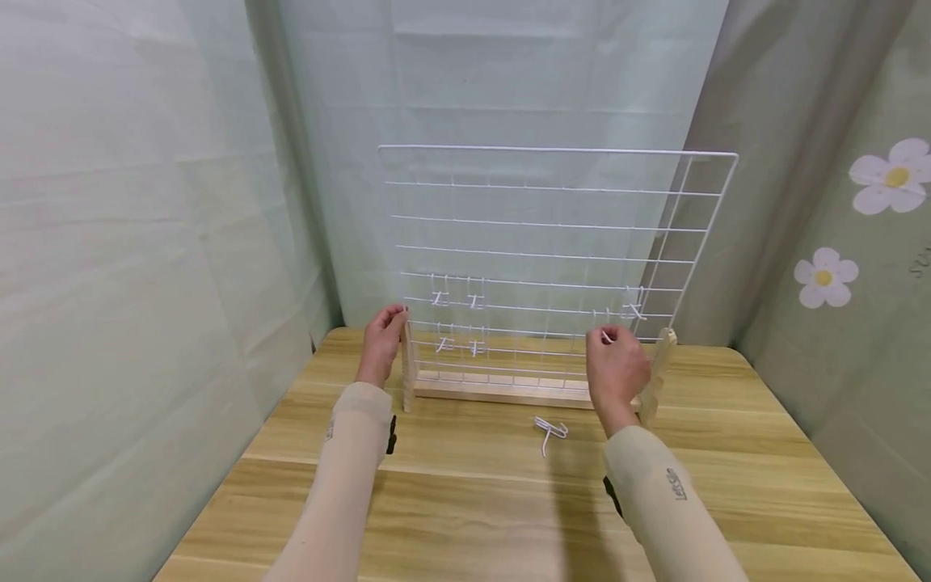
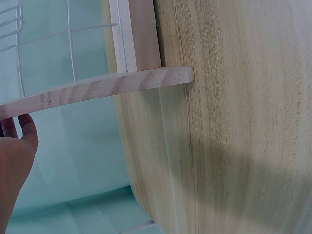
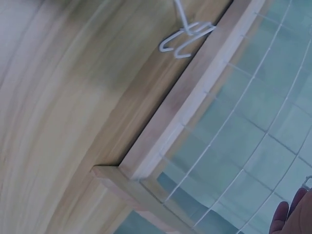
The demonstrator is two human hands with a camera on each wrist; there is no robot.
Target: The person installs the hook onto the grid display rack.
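A white wire grid [image 1: 545, 149] stands upright in a wooden base [image 1: 502, 391] on the table. At the grid's left side, my left hand [image 1: 381, 343] holds the upper end of the wooden side post [image 1: 409, 372] between thumb and fingers. My right hand [image 1: 618, 368] pinches a white wire hook [image 1: 607, 336] against the grid's lower right part; its two upper prongs overlap a horizontal wire, and the fingers hide the rest. Right of it hangs another hook [image 1: 634, 310]. In the right wrist view only the fingertips [image 3: 279, 217] show, at the lower right corner.
Several white hooks hang in two rows at the grid's lower left, one being a lower hook [image 1: 444, 344]. A loose hook [image 1: 550, 428] lies on the wooden table [image 1: 465, 501] before the base. Fabric curtains [image 1: 145, 242] enclose the table's back and sides.
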